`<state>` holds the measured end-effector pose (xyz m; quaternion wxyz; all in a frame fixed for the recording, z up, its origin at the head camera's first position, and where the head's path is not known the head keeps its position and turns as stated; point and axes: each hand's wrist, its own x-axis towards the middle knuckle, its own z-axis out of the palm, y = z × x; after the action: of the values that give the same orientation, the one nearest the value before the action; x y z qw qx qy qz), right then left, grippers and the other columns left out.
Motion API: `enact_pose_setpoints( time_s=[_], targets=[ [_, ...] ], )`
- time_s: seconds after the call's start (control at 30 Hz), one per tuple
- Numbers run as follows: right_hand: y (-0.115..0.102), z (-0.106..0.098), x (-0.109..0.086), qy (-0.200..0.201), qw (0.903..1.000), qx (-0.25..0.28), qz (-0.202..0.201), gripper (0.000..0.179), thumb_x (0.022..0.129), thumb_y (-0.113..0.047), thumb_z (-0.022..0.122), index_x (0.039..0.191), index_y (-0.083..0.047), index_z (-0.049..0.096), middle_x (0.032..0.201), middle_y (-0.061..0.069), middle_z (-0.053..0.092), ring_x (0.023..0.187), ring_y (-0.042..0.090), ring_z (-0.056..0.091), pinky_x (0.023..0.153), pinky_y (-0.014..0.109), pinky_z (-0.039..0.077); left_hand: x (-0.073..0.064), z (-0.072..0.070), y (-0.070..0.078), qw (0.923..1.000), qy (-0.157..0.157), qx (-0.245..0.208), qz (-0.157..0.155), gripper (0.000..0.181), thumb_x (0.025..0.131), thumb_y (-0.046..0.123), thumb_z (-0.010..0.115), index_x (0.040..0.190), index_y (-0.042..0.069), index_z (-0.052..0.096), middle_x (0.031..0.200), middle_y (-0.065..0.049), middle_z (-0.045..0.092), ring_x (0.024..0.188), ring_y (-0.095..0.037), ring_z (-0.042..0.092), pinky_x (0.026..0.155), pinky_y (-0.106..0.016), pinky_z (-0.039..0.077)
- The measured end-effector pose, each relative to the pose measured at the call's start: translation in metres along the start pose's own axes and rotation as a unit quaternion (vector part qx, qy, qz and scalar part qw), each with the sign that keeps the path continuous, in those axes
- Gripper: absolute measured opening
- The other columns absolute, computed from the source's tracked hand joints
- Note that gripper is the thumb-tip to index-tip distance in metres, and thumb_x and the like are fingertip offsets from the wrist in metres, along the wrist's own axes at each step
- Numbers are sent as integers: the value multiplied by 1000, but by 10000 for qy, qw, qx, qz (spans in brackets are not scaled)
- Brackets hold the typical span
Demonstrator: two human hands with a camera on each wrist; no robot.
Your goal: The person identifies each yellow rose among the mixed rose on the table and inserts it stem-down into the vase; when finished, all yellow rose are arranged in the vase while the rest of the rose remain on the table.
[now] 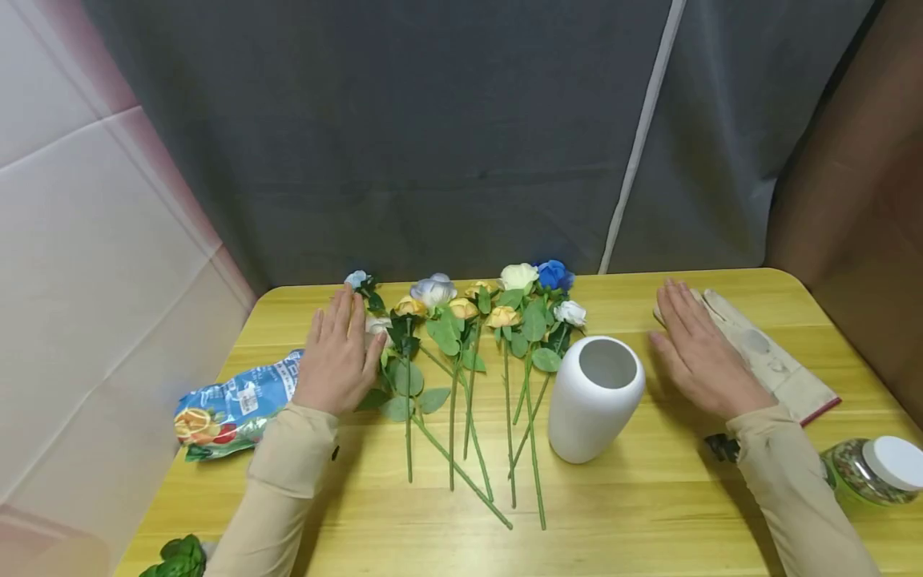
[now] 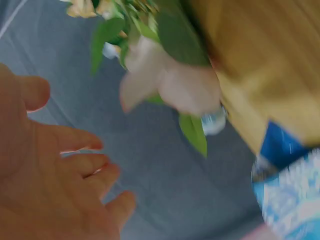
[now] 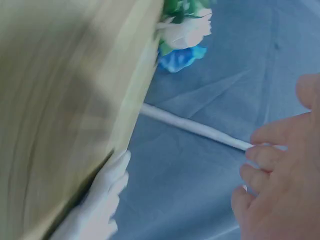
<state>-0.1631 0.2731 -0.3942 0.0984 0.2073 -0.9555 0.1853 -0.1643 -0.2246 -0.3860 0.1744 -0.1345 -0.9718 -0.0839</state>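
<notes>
My left hand (image 1: 336, 353), fingers straight and nothing in it, is held palm down beside the left-most artificial flowers, overlapping a white flower (image 1: 378, 327) in the head view. A blue plastic bag (image 1: 248, 401) with fruit printed on it lies left of this hand. On the other side my right hand (image 1: 703, 353) is likewise flat with straight fingers, over the edge of a pair of pale work gloves (image 1: 771, 361). Between the hands stands a white vase (image 1: 597, 401), upright with its mouth showing. Several yellow roses (image 1: 502, 316), a blue rose (image 1: 554, 276) and other stems lie left of the vase.
A jar with a white lid (image 1: 894, 463) stands at the right edge, near the right forearm. Green leaves (image 1: 176, 556) show at the lower left corner. Behind the wooden table (image 1: 433, 545) hangs a dark grey curtain (image 1: 433, 144); a white panel (image 1: 108, 264) borders the left.
</notes>
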Motion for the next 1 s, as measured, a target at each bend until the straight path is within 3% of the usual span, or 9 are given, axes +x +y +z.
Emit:
enact_pose_setpoints(
  time_s=[0.07, 0.17, 0.3, 0.37, 0.43, 0.6, 0.73, 0.8, 1.0],
  targets=[
    [-4, -2, 0, 66, 9984, 555, -26, 60, 112, -29, 40, 163, -5, 20, 172, 14, 15, 158, 37, 14, 129, 30, 4, 1, 2, 4, 9995, 88, -315, -23, 57, 108, 27, 52, 149, -11, 43, 157, -32, 38, 143, -47, 42, 114, -61, 37],
    [-11, -6, -1, 46, 9903, 1379, -151, 52, 111, -23, 46, 160, -13, 35, 167, 10, 33, 154, 33, 31, 122, 15, 15, 1, 7, 10, 9944, 353, -982, -144, 38, 103, 19, 62, 130, -8, 64, 129, -32, 63, 111, -45, 66, 90, -57, 56],
    [-19, -10, 0, -259, 9682, 2446, -455, 44, 108, -14, 50, 153, -16, 51, 155, 8, 52, 144, 9, 46, 112, 8, 28, 1, 12, 13, 9853, 555, -1523, -538, 19, 99, 13, 67, 103, -3, 76, 93, -21, 73, 75, -34, 70, 66, -48, 57],
    [-21, -12, 0, -468, 9476, 3098, -628, 44, 107, -6, 48, 150, -12, 53, 151, 9, 56, 139, 1, 49, 110, 11, 35, 1, 12, 14, 9819, 382, -1649, -850, 18, 98, 16, 68, 94, 1, 78, 83, -15, 73, 67, -28, 67, 63, -44, 54],
    [-21, -13, -1, -682, 9238, 3688, -769, 44, 106, 0, 46, 148, -6, 53, 149, 7, 59, 135, 2, 54, 107, 15, 42, 1, 11, 15, 9766, -13, -1819, -1149, 20, 98, 20, 69, 88, 4, 78, 77, -10, 74, 61, -22, 64, 60, -39, 52],
    [-18, -13, -4, -1103, 8691, 4734, -916, 45, 106, -4, 41, 149, -1, 50, 149, -2, 58, 134, 9, 57, 105, 21, 48, 3, 13, 15, 9511, -1170, -2378, -1588, 24, 98, 24, 70, 84, 7, 78, 68, -3, 73, 55, -15, 65, 56, -31, 48],
    [-20, -10, -5, -1300, 8277, 5366, -1005, 46, 105, -17, 51, 150, -5, 51, 148, -1, 60, 132, 13, 59, 106, 25, 49, 4, 21, 16, 9384, -1382, -2622, -1779, 22, 97, 24, 72, 85, 6, 79, 64, -2, 70, 52, -13, 64, 52, -29, 46],
    [-24, -9, -5, -1316, 8171, 5513, -1055, 48, 102, -16, 58, 149, -8, 53, 146, -1, 61, 129, 13, 61, 104, 26, 49, 4, 26, 17, 9340, -1361, -2697, -1909, 22, 95, 24, 75, 85, 5, 79, 63, -2, 70, 51, -11, 63, 50, -28, 46],
    [-35, -7, -4, -1340, 8075, 5632, -1131, 55, 92, -3, 70, 145, -10, 57, 141, -1, 64, 125, 14, 64, 103, 24, 51, 3, 36, 15, 9172, -1435, -2921, -2299, 22, 93, 25, 78, 82, 6, 79, 66, -1, 72, 51, -10, 61, 52, -27, 47]
  ],
)
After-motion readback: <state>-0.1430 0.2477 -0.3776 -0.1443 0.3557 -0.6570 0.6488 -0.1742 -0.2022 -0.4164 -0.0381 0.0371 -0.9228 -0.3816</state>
